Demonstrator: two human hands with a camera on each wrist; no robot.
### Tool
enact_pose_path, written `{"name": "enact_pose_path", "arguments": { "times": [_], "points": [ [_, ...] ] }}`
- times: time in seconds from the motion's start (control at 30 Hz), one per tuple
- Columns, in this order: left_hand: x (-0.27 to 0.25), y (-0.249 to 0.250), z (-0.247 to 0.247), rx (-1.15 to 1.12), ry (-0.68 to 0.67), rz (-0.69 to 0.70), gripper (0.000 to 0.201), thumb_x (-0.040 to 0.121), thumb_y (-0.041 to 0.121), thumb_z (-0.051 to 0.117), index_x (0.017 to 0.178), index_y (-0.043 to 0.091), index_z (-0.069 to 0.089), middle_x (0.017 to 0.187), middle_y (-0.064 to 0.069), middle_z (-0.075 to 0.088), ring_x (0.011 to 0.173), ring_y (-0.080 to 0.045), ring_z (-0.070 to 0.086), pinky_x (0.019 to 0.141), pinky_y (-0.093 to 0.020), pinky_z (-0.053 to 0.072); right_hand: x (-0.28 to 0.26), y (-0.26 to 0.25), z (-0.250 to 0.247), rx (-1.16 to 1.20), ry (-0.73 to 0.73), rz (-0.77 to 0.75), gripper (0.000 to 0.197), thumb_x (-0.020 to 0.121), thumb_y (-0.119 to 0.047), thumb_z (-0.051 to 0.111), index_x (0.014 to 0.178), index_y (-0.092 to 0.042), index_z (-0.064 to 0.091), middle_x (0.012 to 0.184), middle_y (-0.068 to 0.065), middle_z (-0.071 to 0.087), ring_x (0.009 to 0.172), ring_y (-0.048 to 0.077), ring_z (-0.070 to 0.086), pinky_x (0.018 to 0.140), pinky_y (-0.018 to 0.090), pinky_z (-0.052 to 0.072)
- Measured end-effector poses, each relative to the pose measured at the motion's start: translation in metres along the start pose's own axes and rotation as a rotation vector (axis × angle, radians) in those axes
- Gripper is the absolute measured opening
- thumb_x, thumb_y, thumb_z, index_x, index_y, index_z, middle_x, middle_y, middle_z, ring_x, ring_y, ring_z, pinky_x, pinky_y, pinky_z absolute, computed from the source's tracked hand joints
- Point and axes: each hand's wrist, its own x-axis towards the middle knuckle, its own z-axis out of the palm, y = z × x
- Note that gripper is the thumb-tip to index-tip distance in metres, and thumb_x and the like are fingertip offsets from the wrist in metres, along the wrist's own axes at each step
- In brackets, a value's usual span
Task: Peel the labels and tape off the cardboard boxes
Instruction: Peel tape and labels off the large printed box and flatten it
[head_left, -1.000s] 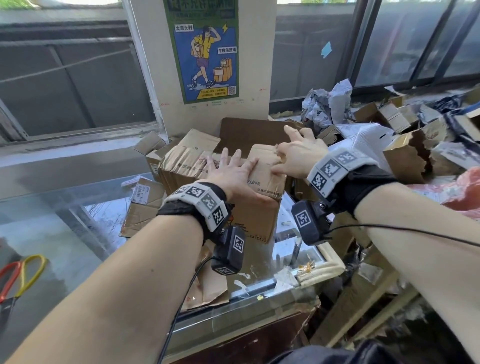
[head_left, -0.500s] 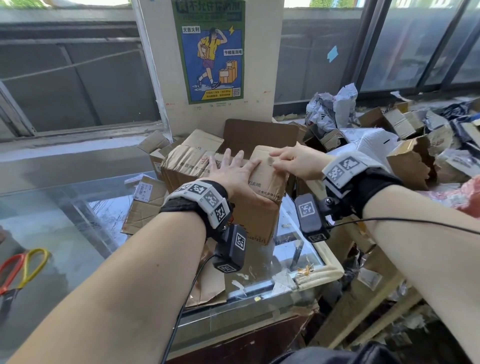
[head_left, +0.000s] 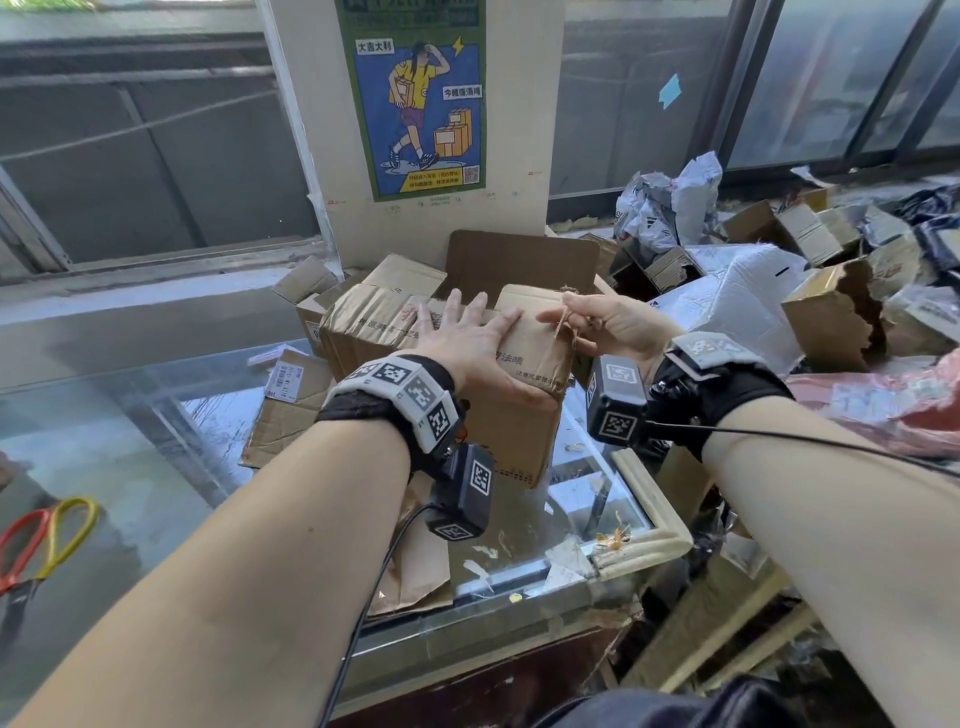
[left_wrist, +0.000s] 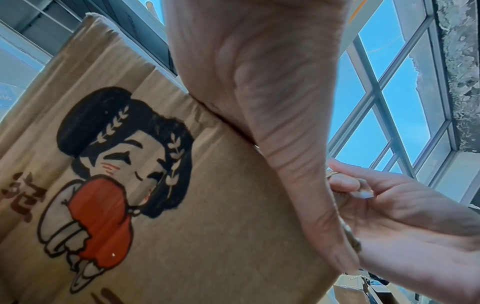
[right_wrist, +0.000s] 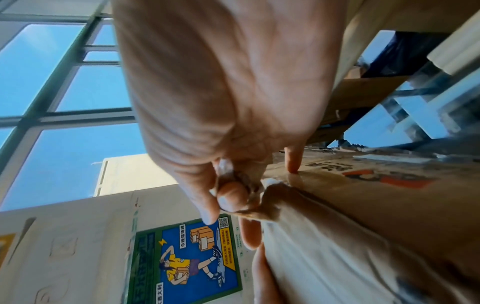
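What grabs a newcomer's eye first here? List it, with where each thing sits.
First, centre of the head view: the left hand pressed flat on the cardboard box while the right hand pinches a twisted strip of tape pulled off its top edge. Next, the blue-and-green poster on the pillar behind, then the heap of torn boxes and packaging at right, and the red-and-yellow scissors at far left.

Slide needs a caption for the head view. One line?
Left hand presses flat on cardboard box while right hand pinches tape strip.
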Motion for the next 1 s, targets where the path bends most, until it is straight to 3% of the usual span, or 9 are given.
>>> {"name": "enact_pose_path", "arguments": {
  "times": [0.03,0.13,0.2,0.3,0.4,0.5,0.63,0.8,1.0],
  "points": [
    [0.000,0.000,0.000,0.001,0.001,0.001,0.120,0.056,0.092,0.051,0.152,0.040,0.000,0.162,-0.003,-0.008,0.147,-0.029,-0.016,0.113,-0.061,-0.014,0.000,0.000,0.000,0.044,0.000,-0.012,0.057,0.100,-0.025,0.041,0.051,-0.015,0.068,0.060,-0.005,0.053,0.087,0.010,0.047,0.073,0.019,0.036],
    [0.001,-0.001,0.000,0.001,-0.001,0.002,0.119,0.057,0.092,0.050,0.152,0.041,0.000,0.163,-0.003,-0.007,0.147,-0.029,-0.016,0.113,-0.062,-0.012,-0.001,0.001,0.001,0.267,0.080,-0.069,0.036,0.101,-0.022,0.039,0.068,-0.013,0.049,0.047,-0.007,0.052,0.077,0.008,0.051,0.067,0.021,0.032],
    [0.002,-0.001,0.000,0.006,-0.001,0.002,0.118,0.057,0.092,0.050,0.152,0.041,0.001,0.163,-0.003,-0.007,0.147,-0.029,-0.015,0.113,-0.063,-0.011,-0.001,0.004,-0.001,0.374,0.140,-0.097,0.045,0.101,-0.019,0.039,0.057,-0.014,0.046,0.049,-0.005,0.051,0.070,0.006,0.061,0.066,0.021,0.035],
    [0.003,0.000,-0.001,0.007,0.004,0.002,0.119,0.055,0.093,0.050,0.152,0.042,0.002,0.163,-0.002,-0.005,0.148,-0.028,-0.014,0.112,-0.063,-0.011,0.000,0.009,-0.004,0.427,0.165,-0.074,0.064,0.100,-0.020,0.039,0.037,-0.016,0.043,0.058,0.002,0.061,0.064,0.014,0.052,0.061,0.023,0.038],
    [0.002,0.000,-0.001,0.001,0.001,0.002,0.121,0.054,0.094,0.050,0.152,0.042,0.002,0.163,-0.002,-0.005,0.148,-0.028,-0.014,0.113,-0.063,-0.011,0.000,0.013,-0.004,0.540,0.195,-0.050,0.063,0.098,-0.022,0.040,0.036,-0.015,0.040,0.061,0.005,0.062,0.061,0.016,0.048,0.064,0.026,0.038],
    [0.002,0.000,-0.001,-0.001,-0.003,0.001,0.121,0.053,0.094,0.050,0.152,0.042,0.002,0.163,-0.002,-0.005,0.148,-0.028,-0.014,0.113,-0.063,-0.011,-0.002,0.017,-0.005,0.657,0.234,-0.041,0.062,0.098,-0.021,0.041,0.036,-0.014,0.039,0.061,0.007,0.059,0.049,0.015,0.056,0.066,0.028,0.040],
    [0.001,-0.001,-0.001,-0.005,0.001,0.008,0.120,0.055,0.093,0.051,0.152,0.042,0.003,0.163,-0.001,-0.004,0.148,-0.028,-0.013,0.113,-0.063,-0.012,0.002,0.023,-0.008,0.787,0.299,-0.039,0.059,0.094,-0.020,0.046,0.036,-0.014,0.040,0.052,0.005,0.056,0.057,0.016,0.060,0.078,0.030,0.044],
    [0.001,-0.001,0.000,-0.016,0.007,0.016,0.118,0.055,0.092,0.053,0.151,0.043,0.003,0.163,-0.001,-0.003,0.148,-0.028,-0.013,0.113,-0.063,-0.011,0.007,0.032,-0.004,0.945,0.394,-0.089,0.064,0.095,-0.022,0.047,0.032,-0.013,0.036,0.043,0.004,0.046,0.060,0.017,0.050,0.073,0.031,0.045],
    [-0.003,-0.001,0.000,-0.023,0.009,0.021,0.117,0.056,0.090,0.055,0.151,0.044,0.004,0.163,0.000,-0.004,0.148,-0.028,-0.013,0.113,-0.061,-0.012,0.013,0.033,-0.009,0.895,0.524,0.014,0.038,0.099,-0.032,0.043,0.074,-0.004,0.040,0.060,0.010,0.041,0.056,0.018,0.040,0.054,0.021,0.043]
  ]
}}
